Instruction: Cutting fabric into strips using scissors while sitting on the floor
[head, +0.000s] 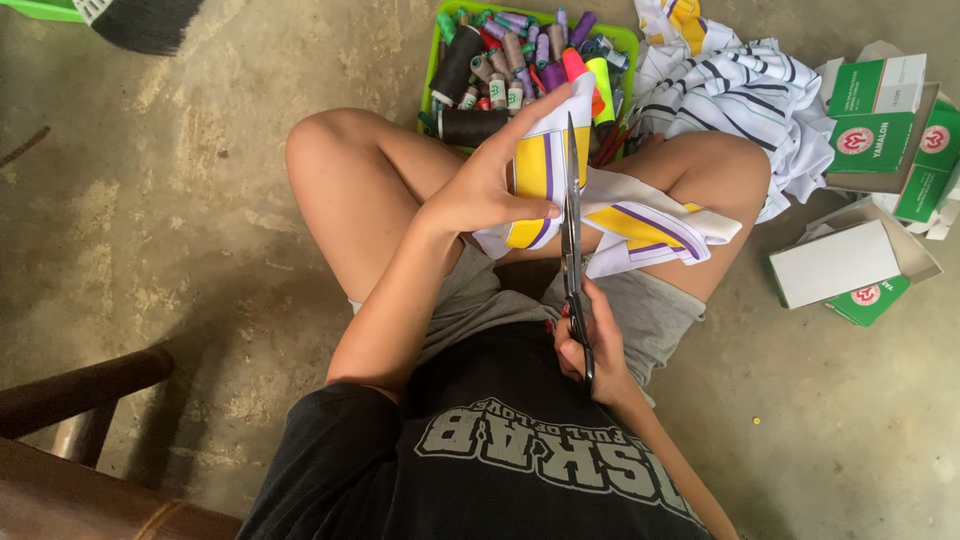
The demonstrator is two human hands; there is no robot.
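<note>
I sit cross-legged on a concrete floor. My left hand (490, 180) holds up a strip of white fabric with yellow and purple stripes (540, 165); the rest of the strip (650, 225) drapes over my right knee. My right hand (590, 345) grips the handles of long dark scissors (572, 230). The blades point away from me and run along the fabric's edge beside my left fingers.
A green tray (628, 40) full of thread spools stands ahead of my knees. Striped white cloth (740, 95) is piled to the right, with green-and-white boxes (880, 110) and an open white box (835, 262) beyond. A broom head (145, 20) lies top left, dark wooden furniture (70, 420) bottom left.
</note>
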